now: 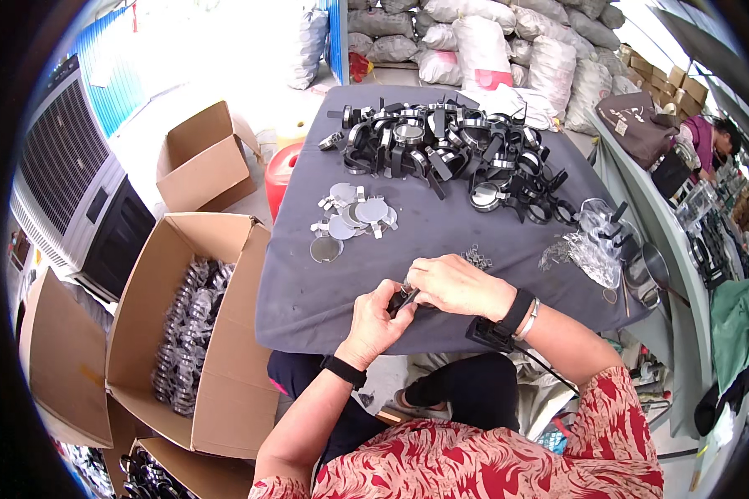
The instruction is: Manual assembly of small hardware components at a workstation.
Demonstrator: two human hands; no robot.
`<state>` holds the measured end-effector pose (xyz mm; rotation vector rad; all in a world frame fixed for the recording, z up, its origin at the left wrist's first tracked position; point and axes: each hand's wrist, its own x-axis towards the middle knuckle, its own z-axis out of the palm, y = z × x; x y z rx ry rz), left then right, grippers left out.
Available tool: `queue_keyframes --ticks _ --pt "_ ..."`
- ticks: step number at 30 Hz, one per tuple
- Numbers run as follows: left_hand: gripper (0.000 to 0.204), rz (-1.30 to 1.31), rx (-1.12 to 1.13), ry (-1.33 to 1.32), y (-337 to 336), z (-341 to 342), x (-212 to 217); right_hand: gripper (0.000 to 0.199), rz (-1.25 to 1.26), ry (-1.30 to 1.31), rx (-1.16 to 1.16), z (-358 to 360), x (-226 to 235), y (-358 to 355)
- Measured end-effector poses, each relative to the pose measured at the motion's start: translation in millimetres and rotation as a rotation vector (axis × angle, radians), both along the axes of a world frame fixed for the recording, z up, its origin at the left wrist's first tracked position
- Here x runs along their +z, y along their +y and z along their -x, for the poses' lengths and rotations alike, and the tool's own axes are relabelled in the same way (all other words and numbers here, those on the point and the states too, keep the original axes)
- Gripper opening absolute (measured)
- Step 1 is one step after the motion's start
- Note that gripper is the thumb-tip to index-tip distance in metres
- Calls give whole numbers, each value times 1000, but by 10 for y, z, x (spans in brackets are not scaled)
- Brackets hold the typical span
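Close together over the table's near edge, both hands pinch a small black part (404, 299), mostly covered by fingers. My left hand (369, 326) grips it from the left, thumb and fingertips closed on it. My right hand (459, 284) reaches in from the right, its fingertips pressed to the same part. Beyond the hands lie loose flat silver discs (341, 227) with small tabs. Just past my right hand is a little heap of tiny metal pieces (476, 257). A big pile of black-banded round pieces (449, 145), resembling wristwatches, covers the table's far side.
The grey cloth-covered table (308, 308) bears clear plastic bags (595, 249) and a metal pan (643, 274) at its right edge. Left stands an open carton (225, 333) of wrapped pieces; behind are another carton (204, 158) and a red stool (281, 170). A co-worker (707, 145) sits far right.
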<state>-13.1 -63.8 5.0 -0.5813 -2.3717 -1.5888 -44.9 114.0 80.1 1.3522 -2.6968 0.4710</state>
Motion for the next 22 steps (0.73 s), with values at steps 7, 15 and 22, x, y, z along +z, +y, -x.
queue_keyframes --ticks 7,15,22 --pt "21 10 -13 82 -33 89 -85 18 89 -49 74 177 7 -9" --pt "21 -34 68 63 16 75 -32 13 148 -435 -58 249 106 -92" --pt "23 100 107 139 47 73 -74 12 289 -297 -83 80 -90 34"
